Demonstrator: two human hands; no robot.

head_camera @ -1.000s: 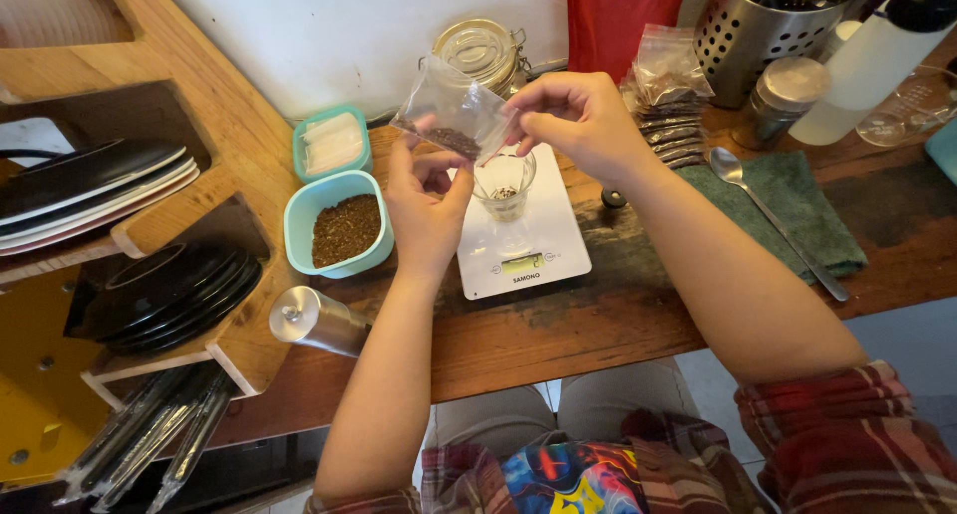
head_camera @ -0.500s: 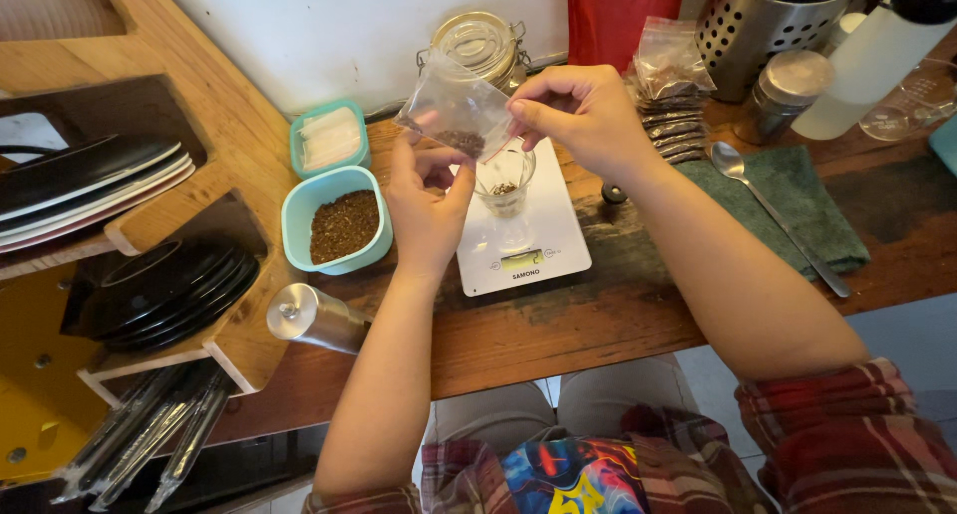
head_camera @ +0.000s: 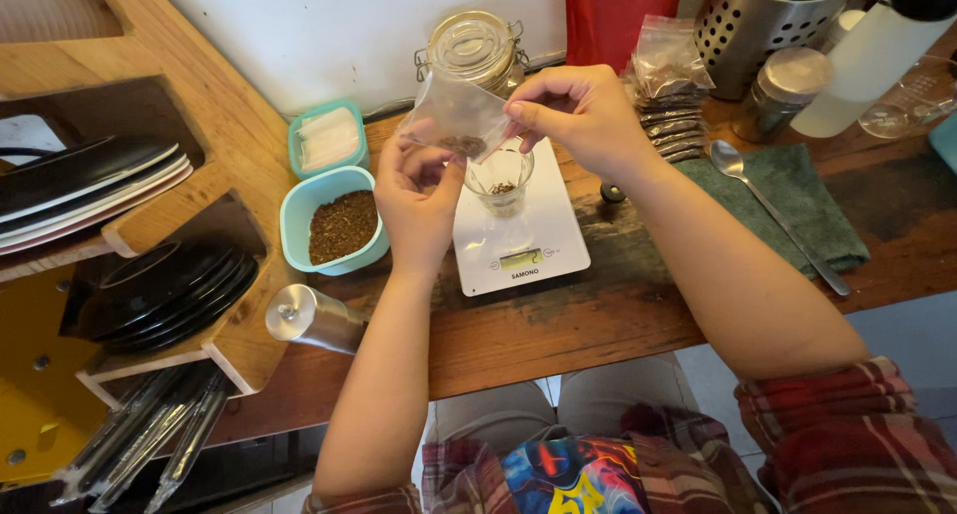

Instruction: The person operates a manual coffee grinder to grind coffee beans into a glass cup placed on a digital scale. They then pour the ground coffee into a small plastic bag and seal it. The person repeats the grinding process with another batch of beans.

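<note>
Both hands hold a small clear plastic bag (head_camera: 461, 115) with a little brown ground stuff in it, just above a small glass cup (head_camera: 499, 180). My left hand (head_camera: 417, 197) pinches the bag's lower left side. My right hand (head_camera: 583, 110) grips its right edge. The cup stands on a white kitchen scale (head_camera: 518, 243) and holds a few brown grains. A teal tub of brown grounds (head_camera: 339, 225) sits left of the scale, close to my left hand.
Behind are a lidded glass jar (head_camera: 477, 45), a teal tub of white sachets (head_camera: 327, 137), filled small bags (head_camera: 673, 95), a metal shaker (head_camera: 783, 90) and a perforated utensil holder (head_camera: 763, 20). A spoon (head_camera: 773, 210) lies on a green cloth (head_camera: 788, 200). Plates (head_camera: 90, 190) fill a wooden rack at left.
The bag has tipped slightly lower over the cup. Both hands stay on it, almost in the same place.
</note>
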